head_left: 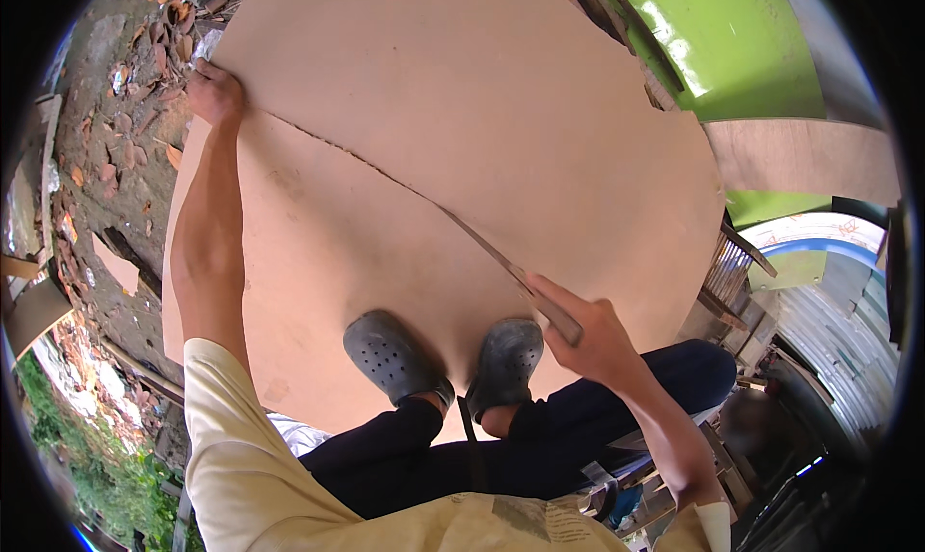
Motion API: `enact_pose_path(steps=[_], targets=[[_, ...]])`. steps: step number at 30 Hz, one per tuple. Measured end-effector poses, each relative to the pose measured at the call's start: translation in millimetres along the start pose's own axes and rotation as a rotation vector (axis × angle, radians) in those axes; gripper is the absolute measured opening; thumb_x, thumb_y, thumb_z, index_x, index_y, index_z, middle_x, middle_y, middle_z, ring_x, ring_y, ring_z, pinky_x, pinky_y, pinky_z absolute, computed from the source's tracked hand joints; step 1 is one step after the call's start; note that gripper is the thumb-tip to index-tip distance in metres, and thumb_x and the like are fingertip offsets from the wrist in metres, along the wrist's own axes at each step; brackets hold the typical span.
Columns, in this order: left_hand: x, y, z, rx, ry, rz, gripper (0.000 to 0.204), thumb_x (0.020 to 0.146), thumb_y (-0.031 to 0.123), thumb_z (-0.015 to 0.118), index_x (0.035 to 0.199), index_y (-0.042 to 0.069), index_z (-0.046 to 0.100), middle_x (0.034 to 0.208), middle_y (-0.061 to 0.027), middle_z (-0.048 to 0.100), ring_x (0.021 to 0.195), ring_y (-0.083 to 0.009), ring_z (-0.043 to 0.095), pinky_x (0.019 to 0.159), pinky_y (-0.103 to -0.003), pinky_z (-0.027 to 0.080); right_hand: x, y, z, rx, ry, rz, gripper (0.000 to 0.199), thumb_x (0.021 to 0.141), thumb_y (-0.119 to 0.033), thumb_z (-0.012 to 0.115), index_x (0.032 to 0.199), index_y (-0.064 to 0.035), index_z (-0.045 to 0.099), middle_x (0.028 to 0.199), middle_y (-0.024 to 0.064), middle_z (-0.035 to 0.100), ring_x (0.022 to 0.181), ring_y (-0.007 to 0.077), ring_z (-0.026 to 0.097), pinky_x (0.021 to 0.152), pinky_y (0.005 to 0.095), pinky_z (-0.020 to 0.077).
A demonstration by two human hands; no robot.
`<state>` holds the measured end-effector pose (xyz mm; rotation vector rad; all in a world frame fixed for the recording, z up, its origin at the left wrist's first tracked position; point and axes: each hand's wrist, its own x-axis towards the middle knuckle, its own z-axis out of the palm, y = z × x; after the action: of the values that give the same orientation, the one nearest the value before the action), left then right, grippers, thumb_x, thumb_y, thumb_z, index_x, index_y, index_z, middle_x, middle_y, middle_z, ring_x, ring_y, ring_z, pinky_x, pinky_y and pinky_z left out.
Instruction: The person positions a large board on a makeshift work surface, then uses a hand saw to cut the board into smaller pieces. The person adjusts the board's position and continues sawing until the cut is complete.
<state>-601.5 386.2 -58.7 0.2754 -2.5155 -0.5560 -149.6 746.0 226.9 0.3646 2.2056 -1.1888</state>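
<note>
A large tan plywood sheet lies flat under me, with a long cut line running from its left edge toward my feet. My left hand presses on the sheet's left edge, right at the start of the cut. My right hand grips the handle of a hand saw, whose thin blade sits in the cut line. Both my feet, in dark grey clogs, stand on the near part of the sheet.
Bare ground strewn with dry leaves and wood scraps lies to the left. A green wall and another board stand at the right. Corrugated metal sheeting and wooden clutter fill the lower right.
</note>
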Motion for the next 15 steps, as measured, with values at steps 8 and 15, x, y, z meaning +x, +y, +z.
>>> enact_pose_path(steps=[8, 15], targets=[[-2, 22, -3, -0.011, -0.091, -0.033, 0.058, 0.107, 0.043, 0.038, 0.093, -0.004, 0.070, 0.091, -0.0296, 0.070, 0.088, -0.0488, 0.066, 0.080, -0.057, 0.050, 110, 41, 55, 0.029, 0.006, 0.055, 0.065, 0.085, -0.009, 0.064, 0.148, -0.0159, 0.054, 0.090, 0.0190, 0.074, 0.049, 0.0283, 0.059, 0.059, 0.0376, 0.0514], [8, 7, -11, 0.025, -0.092, 0.014, 0.058, 0.107, 0.043, 0.038, 0.093, -0.004, 0.070, 0.092, -0.0297, 0.071, 0.087, -0.0489, 0.067, 0.079, -0.058, 0.050, 10, -7, 16, -0.054, 0.021, -0.031, 0.072, 0.083, -0.006, 0.066, 0.152, -0.0142, 0.047, 0.097, 0.0188, 0.074, 0.059, 0.0340, 0.066, 0.062, 0.0391, 0.0541]])
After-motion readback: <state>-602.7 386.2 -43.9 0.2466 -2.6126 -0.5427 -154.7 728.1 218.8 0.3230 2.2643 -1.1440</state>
